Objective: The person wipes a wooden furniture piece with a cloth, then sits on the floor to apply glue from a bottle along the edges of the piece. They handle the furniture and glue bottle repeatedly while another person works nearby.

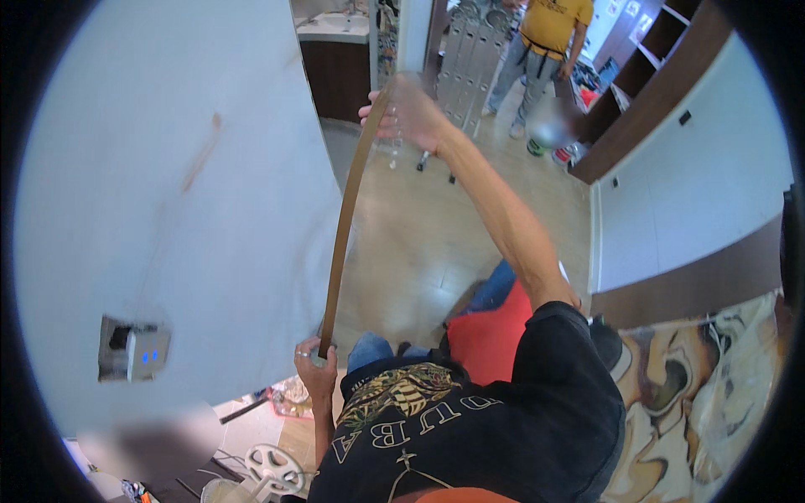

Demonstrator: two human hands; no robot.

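Note:
A long, thin brown strip (pixel 347 220) runs bowed alongside the edge of a pale wall panel (pixel 226 168). At its lower end, my left hand (pixel 317 370) is closed round it, with something small and pale at the grip that I cannot make out. My right arm is stretched far forward, and my right hand (pixel 415 121) holds the strip's upper end, its fingertips showing on the far side. Part of that hand is blurred.
A person in a yellow shirt (pixel 553 29) stands beyond a folded metal ladder (pixel 471 63). At left, a socket (pixel 147 355) hangs from a wall cutout. A washbasin (pixel 335 25) is at the back; swirl-patterned panels (pixel 662 394) stand at right. Close by is a red shape (pixel 490 335).

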